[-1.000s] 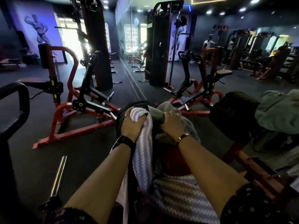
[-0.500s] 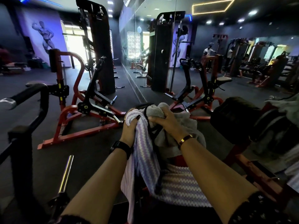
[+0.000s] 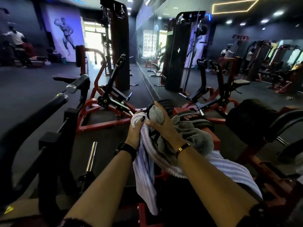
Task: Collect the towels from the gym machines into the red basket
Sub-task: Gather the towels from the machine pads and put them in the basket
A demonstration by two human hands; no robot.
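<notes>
Both hands meet over a bundle of cloth in front of the person. The left hand (image 3: 135,131) has its fingers curled tight round the top end of a purple-and-white striped towel (image 3: 146,169). That towel hangs down in a long fold below the wrist and also spreads to the right under the right forearm. The right hand (image 3: 161,126) clamps a bunched knob of a grey towel (image 3: 195,136) between thumb and curled fingers. The rest of the grey towel lies heaped just beside that wrist, on top of the striped one. The two hands touch where the towels cross.

At the far right edge of the grey heap a red edge (image 3: 215,140) shows. It may be the rim of the red basket, but the towels cover too much to be sure. A dark strap (image 3: 154,135) runs between the two towels near the hands.

A black watch (image 3: 125,149) sits on the left wrist and a gold bracelet (image 3: 182,147) on the right. Behind the hands stand black weight plates (image 3: 166,104), and past them a red-framed machine (image 3: 105,123) stands on the dark floor against the mirror wall (image 3: 180,51). A black padded roller (image 3: 246,115) sits to the right, and a chrome bar (image 3: 91,156) lies to the left of the left forearm.
</notes>
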